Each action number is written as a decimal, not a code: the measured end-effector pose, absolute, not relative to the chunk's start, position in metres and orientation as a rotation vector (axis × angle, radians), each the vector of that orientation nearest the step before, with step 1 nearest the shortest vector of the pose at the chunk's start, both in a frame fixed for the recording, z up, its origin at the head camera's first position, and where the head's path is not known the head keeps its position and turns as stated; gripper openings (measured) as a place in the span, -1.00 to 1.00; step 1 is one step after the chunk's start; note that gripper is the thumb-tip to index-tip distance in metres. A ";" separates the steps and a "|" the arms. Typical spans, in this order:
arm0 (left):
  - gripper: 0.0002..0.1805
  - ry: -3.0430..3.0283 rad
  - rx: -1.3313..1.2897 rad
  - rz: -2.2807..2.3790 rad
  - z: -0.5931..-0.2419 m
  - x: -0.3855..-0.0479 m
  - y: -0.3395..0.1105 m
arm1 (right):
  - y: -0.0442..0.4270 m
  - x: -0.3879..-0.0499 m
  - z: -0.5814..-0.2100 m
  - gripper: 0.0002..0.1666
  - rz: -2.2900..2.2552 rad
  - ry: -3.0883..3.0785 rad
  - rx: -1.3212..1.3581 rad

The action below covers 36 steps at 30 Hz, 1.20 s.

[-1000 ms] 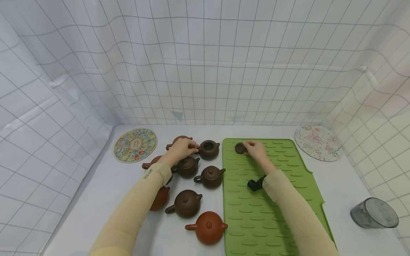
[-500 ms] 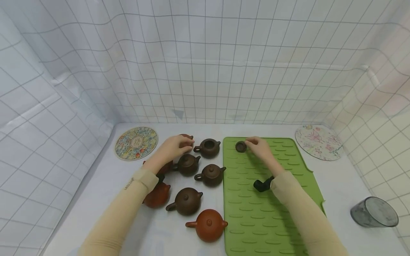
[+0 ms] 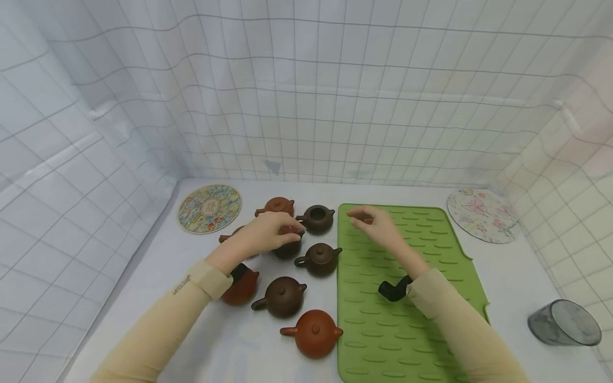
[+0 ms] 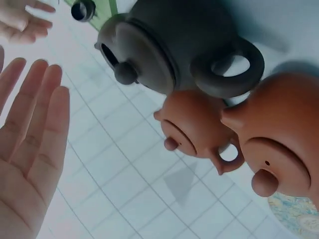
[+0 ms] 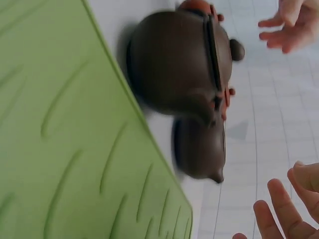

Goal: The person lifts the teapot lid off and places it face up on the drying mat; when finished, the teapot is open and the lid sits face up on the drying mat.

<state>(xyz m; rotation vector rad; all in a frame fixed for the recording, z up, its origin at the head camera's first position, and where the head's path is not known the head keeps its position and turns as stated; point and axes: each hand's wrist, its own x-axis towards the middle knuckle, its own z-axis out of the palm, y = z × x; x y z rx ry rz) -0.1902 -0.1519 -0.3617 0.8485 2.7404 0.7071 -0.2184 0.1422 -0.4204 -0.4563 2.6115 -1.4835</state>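
My left hand (image 3: 265,234) hovers over a dark brown lidded teapot (image 3: 289,250), with its fingers loosely extended and holding nothing. A lidless dark brown teapot (image 3: 318,225), its round mouth exposed, stands just beyond to the right. Above the far left part of the green mat (image 3: 369,319) is my right hand (image 3: 383,230), its fingers relaxed and apart from anything. A small dark lid (image 4: 83,10) lies on the mat below it, clear in the left wrist view but mostly hidden by the hand in the head view.
Around the left hand stand more teapots: dark brown (image 3: 321,260), another dark brown (image 3: 283,298), orange-red (image 3: 316,334) and several other reddish ones. Two round patterned mats (image 3: 209,209) lie in the back corners. A grey glass (image 3: 564,323) is at the far right.
My left hand has drawn away from the lidless teapot's handle, back toward me over the dark lidded teapot. The right hand has released the lid onto the green mat.
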 end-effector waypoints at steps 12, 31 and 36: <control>-0.69 2.608 0.823 0.562 -0.392 -0.193 -0.128 | 0.109 -0.195 -0.423 -0.68 -1.376 2.492 -0.701; -0.72 2.642 0.729 0.604 -0.412 -0.188 -0.128 | 0.087 -0.192 -0.437 -0.79 -1.185 2.610 -1.028; -0.71 2.654 0.727 0.640 -0.413 -0.187 -0.128 | 0.088 -0.191 -0.437 -0.78 -1.148 2.646 -1.010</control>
